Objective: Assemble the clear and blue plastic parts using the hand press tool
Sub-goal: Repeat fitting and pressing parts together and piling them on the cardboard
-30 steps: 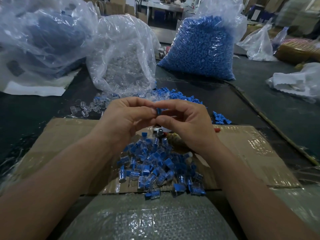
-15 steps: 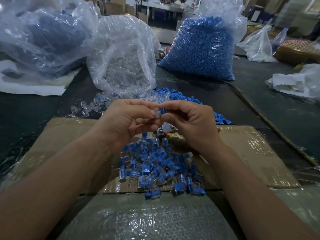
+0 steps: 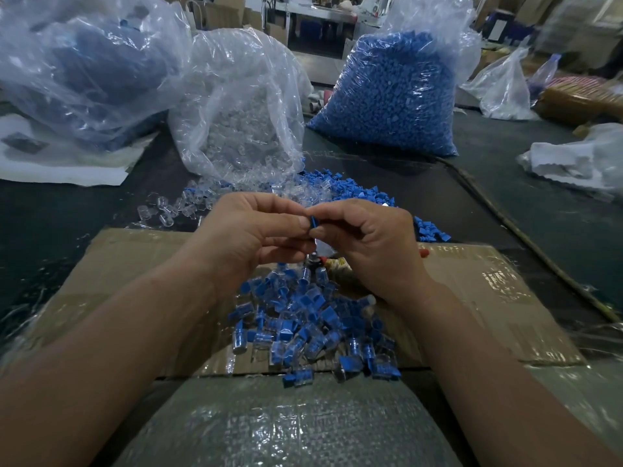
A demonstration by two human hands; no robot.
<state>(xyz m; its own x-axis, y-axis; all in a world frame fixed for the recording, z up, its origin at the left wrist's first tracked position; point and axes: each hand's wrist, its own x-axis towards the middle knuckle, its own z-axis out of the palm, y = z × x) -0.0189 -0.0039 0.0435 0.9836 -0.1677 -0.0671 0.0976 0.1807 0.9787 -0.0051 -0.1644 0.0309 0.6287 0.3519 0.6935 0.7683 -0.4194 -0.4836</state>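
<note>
Taped brown cardboard sheet (image 3: 488, 288), bearing a heap of joined clear-and-blue plastic pieces (image 3: 303, 325); two hands above.
Left hand (image 3: 249, 237) and right hand (image 3: 367, 251) meet fingertip to fingertip, both pinching one small blue plastic part (image 3: 314, 224), long axis near upright; clear mate not discernible. Metal hand press tool (image 3: 312, 259), mostly hidden, sits directly beneath, equally near both.

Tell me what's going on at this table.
A person is working on small plastic parts. The left hand and right hand together pinch a small blue part above a pile of assembled clear-and-blue pieces on the cardboard. A bag of clear parts and a bag of blue parts sit behind. The press tool is mostly hidden under the hands.
</note>
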